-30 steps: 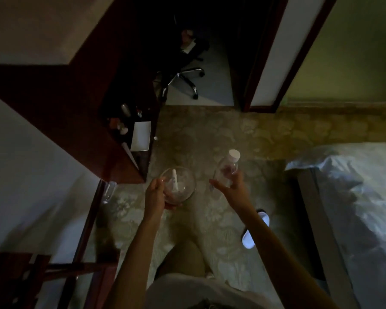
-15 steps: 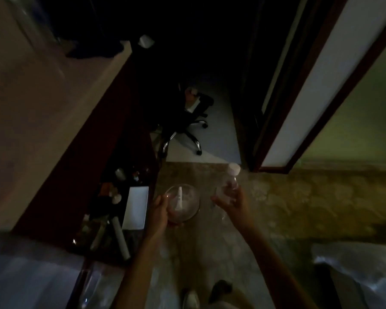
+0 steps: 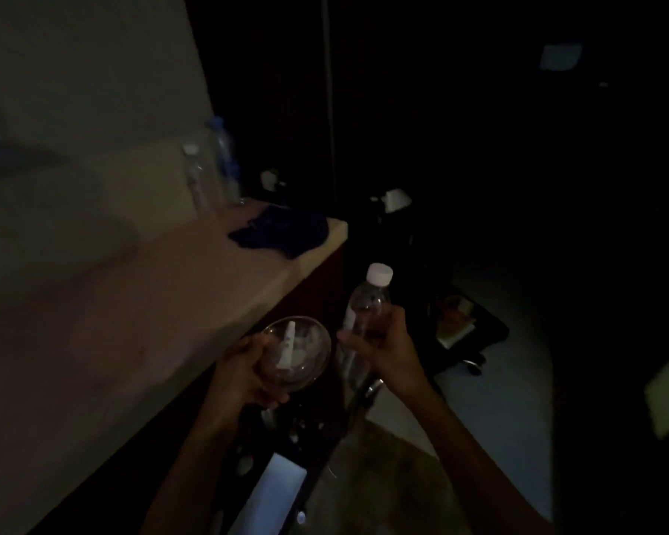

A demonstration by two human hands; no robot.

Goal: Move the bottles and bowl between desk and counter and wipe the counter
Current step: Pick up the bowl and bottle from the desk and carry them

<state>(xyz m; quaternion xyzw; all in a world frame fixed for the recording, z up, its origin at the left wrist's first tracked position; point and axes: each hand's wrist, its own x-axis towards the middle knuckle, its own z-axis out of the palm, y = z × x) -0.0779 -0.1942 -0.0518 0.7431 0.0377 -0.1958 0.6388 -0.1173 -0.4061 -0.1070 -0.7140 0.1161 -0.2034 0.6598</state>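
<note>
The room is very dark. My left hand (image 3: 244,374) grips a clear glass bowl (image 3: 306,349) by its near rim; a small white object lies inside it. My right hand (image 3: 387,351) holds a clear plastic bottle (image 3: 365,307) with a white cap, upright. Both are in the air just right of the pale counter (image 3: 151,303), near its front edge. Two more clear bottles (image 3: 209,171) stand at the counter's far end against the wall. A dark blue cloth (image 3: 282,233) lies crumpled near the counter's far corner.
Below my hands a dark low shelf (image 3: 286,430) holds small items and a white sheet (image 3: 271,492). An office chair (image 3: 460,326) stands on the floor to the right. Patterned carpet (image 3: 383,488) lies underneath. The background is black.
The view has swung up and left from the floor to the counter. Both hands have carried the bowl and bottle forward, level with the counter edge.
</note>
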